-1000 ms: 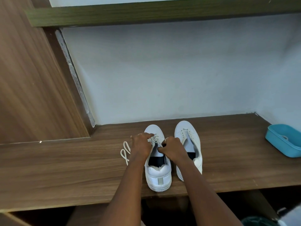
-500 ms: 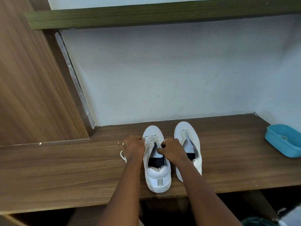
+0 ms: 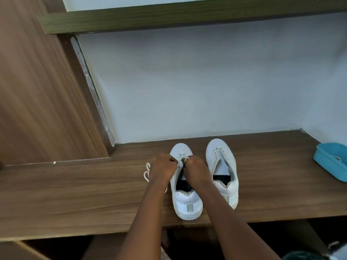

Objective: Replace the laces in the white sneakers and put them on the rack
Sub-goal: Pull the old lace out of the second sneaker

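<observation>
Two white sneakers stand side by side, toes to the wall, on a brown wooden shelf [image 3: 75,194]. The left sneaker [image 3: 185,201] has a white lace threaded through its lower eyelets. My left hand [image 3: 163,167] and my right hand [image 3: 196,168] both have curled fingers and pinch the lace over its tongue, knuckles nearly touching. Loose loops of the lace [image 3: 147,172] lie on the shelf left of my left hand. The right sneaker [image 3: 222,162] has bare eyelets and an open tongue.
A blue plastic tray [image 3: 332,162] sits at the shelf's right end. A pale wall stands behind the sneakers, with a wooden side panel [image 3: 37,91] to the left and a dark wooden board [image 3: 187,15] overhead. Below the shelf's front edge lies dark open space.
My right hand has moved forward from the sneaker's opening to the eyelets, meeting my left hand at the lace. The camera has shifted a little closer.
</observation>
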Motion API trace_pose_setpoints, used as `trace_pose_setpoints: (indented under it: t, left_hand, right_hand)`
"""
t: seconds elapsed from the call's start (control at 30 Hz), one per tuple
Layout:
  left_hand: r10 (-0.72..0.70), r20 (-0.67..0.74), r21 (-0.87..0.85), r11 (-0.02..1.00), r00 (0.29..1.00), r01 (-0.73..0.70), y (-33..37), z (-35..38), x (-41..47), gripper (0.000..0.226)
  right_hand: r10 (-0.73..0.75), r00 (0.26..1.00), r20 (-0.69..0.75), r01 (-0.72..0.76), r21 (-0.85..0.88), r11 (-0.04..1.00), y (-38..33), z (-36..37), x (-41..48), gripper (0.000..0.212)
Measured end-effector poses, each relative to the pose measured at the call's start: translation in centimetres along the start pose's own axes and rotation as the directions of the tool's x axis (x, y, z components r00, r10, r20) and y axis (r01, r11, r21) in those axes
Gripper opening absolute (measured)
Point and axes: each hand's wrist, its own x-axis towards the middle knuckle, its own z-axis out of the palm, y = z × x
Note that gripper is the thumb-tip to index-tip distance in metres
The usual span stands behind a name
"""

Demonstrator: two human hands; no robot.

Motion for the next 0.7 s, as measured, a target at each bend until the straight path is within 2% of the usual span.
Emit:
trace_pose_setpoints:
  t: [0.13, 0.2, 0.37, 0.5, 0.6, 0.7]
  left_hand:
    - [0.045, 0.105, 0.130, 0.990, 0.993, -0.059, 0.2, 0.0, -0.4, 0.018]
    - [0.033, 0.126, 0.159, 0.986, 0.992, -0.053, 0.2, 0.1, -0.5, 0.025]
    - [0.006, 0.186, 0.151, 0.988, 0.983, -0.034, 0.1, 0.3, -0.5, 0.026]
    - [0.005, 0.242, 0.115, 0.993, 0.970, -0.034, -0.1, 0.7, -0.4, 0.037]
    - [0.000, 0.258, 0.094, 0.995, 0.966, -0.025, -0.1, 0.9, -0.3, 0.038]
    - [0.029, 0.247, 0.142, 0.988, 0.969, -0.066, -0.2, 1.3, -0.1, 0.039]
  right_hand:
    - [0.029, 1.000, 0.007, -0.029, -0.030, 0.999, -0.3, 0.1, 0.3, 0.021]
    - [0.029, 1.000, 0.010, -0.029, -0.024, 0.999, -0.3, 0.0, 0.4, 0.016]
    - [0.045, 0.999, -0.021, -0.045, 0.024, 0.999, -0.3, 0.3, 0.8, 0.017]
    - [0.072, 0.997, -0.041, -0.069, 0.079, 0.994, 0.0, 0.8, 1.0, 0.021]
    - [0.089, 0.994, -0.056, -0.083, 0.102, 0.991, 0.1, 1.0, 1.0, 0.024]
    - [0.104, 0.990, -0.092, -0.095, 0.104, 0.990, 0.1, 1.1, 0.9, 0.025]
